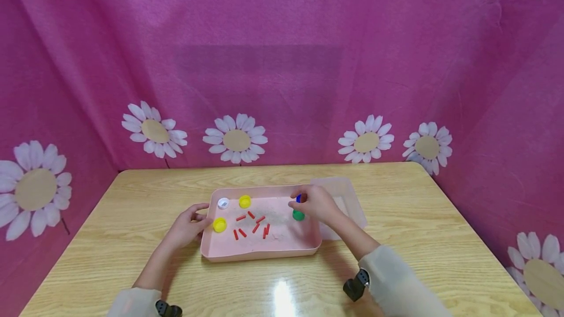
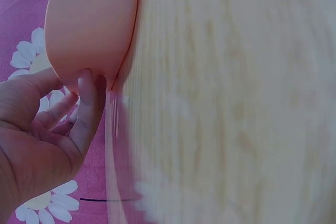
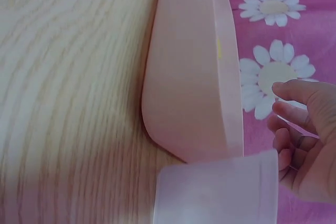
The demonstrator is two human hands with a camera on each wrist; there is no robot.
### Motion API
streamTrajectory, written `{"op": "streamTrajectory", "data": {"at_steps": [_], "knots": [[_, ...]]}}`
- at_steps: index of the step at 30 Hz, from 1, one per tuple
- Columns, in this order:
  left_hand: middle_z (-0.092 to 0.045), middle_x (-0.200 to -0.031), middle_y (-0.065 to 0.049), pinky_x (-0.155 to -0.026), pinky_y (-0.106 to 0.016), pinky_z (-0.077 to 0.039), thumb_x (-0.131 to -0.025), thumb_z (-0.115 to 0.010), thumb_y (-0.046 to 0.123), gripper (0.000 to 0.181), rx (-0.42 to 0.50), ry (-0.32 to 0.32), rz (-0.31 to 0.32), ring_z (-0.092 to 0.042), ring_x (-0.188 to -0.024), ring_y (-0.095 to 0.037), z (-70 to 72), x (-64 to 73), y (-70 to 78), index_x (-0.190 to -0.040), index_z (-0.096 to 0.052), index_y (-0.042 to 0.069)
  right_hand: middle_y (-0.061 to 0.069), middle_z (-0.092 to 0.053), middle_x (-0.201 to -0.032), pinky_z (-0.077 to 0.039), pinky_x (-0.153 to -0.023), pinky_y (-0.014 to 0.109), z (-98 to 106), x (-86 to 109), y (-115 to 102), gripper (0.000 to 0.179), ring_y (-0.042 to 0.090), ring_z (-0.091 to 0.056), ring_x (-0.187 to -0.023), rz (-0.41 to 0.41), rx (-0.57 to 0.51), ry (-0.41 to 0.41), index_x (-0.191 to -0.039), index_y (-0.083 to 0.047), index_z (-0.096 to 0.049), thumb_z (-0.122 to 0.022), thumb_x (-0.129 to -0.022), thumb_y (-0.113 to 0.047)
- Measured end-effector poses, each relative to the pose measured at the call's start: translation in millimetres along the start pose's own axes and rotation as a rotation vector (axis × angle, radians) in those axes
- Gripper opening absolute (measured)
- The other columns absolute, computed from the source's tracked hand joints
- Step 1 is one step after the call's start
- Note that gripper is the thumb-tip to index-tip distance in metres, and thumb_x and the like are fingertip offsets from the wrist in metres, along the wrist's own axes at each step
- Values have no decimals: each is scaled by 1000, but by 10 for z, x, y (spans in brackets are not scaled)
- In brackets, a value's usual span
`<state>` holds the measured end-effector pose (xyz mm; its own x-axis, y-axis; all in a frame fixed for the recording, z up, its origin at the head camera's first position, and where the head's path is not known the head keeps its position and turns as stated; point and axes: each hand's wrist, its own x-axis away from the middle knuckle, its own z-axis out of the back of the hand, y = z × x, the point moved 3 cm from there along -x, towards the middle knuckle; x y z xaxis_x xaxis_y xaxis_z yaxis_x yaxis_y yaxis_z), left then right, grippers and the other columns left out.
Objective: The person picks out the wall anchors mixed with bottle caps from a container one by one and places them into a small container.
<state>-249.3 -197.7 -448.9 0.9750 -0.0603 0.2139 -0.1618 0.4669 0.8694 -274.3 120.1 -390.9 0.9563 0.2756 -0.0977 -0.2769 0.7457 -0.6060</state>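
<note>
Eight red sticks [image 1: 256,228] lie across the middle of your pink tray [image 1: 262,258], with five caps: a white cap [image 1: 223,203] in its far-left corner, two yellow caps [image 1: 245,201] by the far and left edges, and a blue cap [image 1: 298,198] and green cap [image 1: 298,215] near the right edge. Your left hand [image 1: 187,226] grips the tray's left edge; your right hand [image 1: 318,203] hovers above the right end, fingers loosely curved, seemingly holding nothing. One translucent bin [image 1: 356,205] adjoins that end. The wood-grained table [image 1: 150,194] meets magenta cloth [image 1: 282,101] bearing six daisies [image 1: 237,140].
</note>
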Motion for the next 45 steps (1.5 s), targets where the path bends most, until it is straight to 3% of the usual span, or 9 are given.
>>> {"op": "streamTrajectory", "data": {"at_steps": [9, 11, 15, 32, 45], "knots": [[-54, -107, -22, -60, -30, -56, -92, -56, 11, 51, 2, 3, 1, -60, -74, -17, 2, 0, 6, -139, -37, 1, 0, -58, -68, -39, -54, 19, -159, 24, -166, 19, 8, -47, -62, 169, 59, 1, -91, -6, -71, -74, -78, -20], [-55, -108, -23, -60, -30, -56, -93, -56, 11, 51, 2, 0, -1, -60, -74, -17, 1, -3, 4, -139, -36, 1, -1, -58, -65, -38, -54, 18, -200, 33, -191, 19, 7, -46, -60, 176, 67, -11, -91, -7, -71, -74, -79, -21], [-55, -110, -23, -61, -31, -56, -93, -56, 11, 51, 7, 0, 2, -60, -73, -17, -5, -5, -4, -139, -37, 2, -5, -55, -63, -37, -50, 18, -293, 54, -215, 17, 6, -44, -53, 153, 60, -55, -92, -10, -70, -72, -80, -22], [-53, -107, -22, -59, -29, -55, -92, -57, 12, 51, 8, 4, 15, -58, -74, -17, -2, 22, 18, -138, -37, 2, -4, -56, -66, -33, -48, 19, -685, 99, -162, 23, 8, -44, -53, 37, 29, -202, -100, -11, -68, -71, -80, -23], [-54, -108, -22, -60, -29, -55, -92, -57, 13, 51, 9, 3, 13, -58, -74, -18, -2, 28, 24, -138, -37, 2, -7, -50, -65, -36, -57, 19, -806, 72, -136, 28, 9, -46, -64, 30, 91, -191, -100, -14, -68, -75, -77, -30]]}}
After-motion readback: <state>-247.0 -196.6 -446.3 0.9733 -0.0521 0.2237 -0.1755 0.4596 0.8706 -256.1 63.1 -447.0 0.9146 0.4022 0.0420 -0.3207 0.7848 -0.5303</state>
